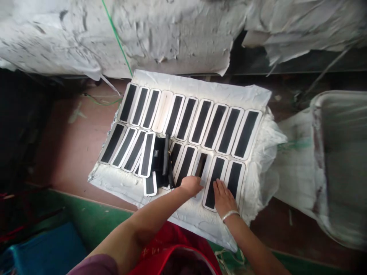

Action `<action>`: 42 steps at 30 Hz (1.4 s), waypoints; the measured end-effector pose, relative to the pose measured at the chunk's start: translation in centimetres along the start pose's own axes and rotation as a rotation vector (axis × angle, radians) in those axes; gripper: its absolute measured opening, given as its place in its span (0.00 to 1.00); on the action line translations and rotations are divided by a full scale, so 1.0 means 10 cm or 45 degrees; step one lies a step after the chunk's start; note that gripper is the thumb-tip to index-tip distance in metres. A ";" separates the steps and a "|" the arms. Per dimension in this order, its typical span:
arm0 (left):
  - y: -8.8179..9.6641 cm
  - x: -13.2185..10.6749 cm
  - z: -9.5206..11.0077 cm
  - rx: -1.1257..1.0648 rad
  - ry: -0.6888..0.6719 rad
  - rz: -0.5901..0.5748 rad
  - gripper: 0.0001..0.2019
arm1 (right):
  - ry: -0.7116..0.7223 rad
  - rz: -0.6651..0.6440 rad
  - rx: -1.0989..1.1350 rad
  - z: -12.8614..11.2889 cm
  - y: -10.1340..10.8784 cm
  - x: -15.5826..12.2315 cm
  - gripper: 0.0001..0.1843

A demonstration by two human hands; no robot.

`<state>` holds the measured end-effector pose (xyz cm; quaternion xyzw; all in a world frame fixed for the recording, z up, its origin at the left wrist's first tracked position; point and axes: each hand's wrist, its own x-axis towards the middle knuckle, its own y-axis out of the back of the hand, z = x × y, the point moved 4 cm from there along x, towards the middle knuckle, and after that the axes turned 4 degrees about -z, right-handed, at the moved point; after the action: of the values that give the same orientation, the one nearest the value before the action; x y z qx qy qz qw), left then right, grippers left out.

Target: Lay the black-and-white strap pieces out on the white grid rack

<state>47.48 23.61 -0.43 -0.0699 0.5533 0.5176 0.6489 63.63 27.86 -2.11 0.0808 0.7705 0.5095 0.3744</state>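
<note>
Several long flat pieces, black with white borders, lie in two rows on a white sheet (200,89) spread over a board. My left hand (191,185) is curled, fingers pinched on the near end of one piece (200,165) in the front row. My right hand (223,198), with a silver bracelet on the wrist, lies flat with fingers stretched out on the neighbouring piece (214,179). A small black folded item (161,156) sits among the front-row pieces, and one short piece (150,186) lies loose in front of it.
A pale plastic tub (341,160) lined with film stands at the right. Crumpled white wrapping (160,34) and a green cord (116,36) hang behind the board. A red bag (174,256) sits near my lap, a blue crate (48,248) at lower left.
</note>
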 end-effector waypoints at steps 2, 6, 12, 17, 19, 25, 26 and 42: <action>0.23 -0.20 -0.38 -0.015 0.023 0.246 0.14 | 0.011 -0.016 0.024 -0.09 -0.18 -0.26 0.30; 0.85 -0.58 -1.41 -0.028 0.203 1.056 0.16 | 0.037 -0.072 0.099 -0.30 -0.22 -0.57 0.30; 1.17 -0.52 -2.44 -0.415 0.713 0.779 0.35 | 0.225 0.138 0.599 -0.82 0.27 -0.02 0.21; 1.24 -0.62 -2.29 -0.623 0.596 0.852 0.29 | 0.259 -0.029 1.251 -1.42 0.47 0.58 0.16; 1.27 -0.76 -2.18 -0.695 0.531 0.947 0.28 | 0.250 -0.115 1.389 -1.58 0.49 0.68 0.15; 1.39 -1.19 -1.91 -0.540 0.287 0.952 0.23 | 0.442 0.409 0.742 -1.65 1.01 0.43 0.26; 1.40 -1.24 -1.78 -0.468 0.193 0.843 0.19 | 0.534 0.500 0.599 -1.68 1.15 0.34 0.27; 1.17 -0.91 -0.79 -1.029 -0.229 0.495 0.18 | -0.356 -0.335 1.157 -0.10 0.88 -0.09 0.18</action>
<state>34.94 18.29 9.45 -0.1670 0.2514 0.8081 0.5058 61.35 30.79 6.01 0.2055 0.8609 0.0547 0.4623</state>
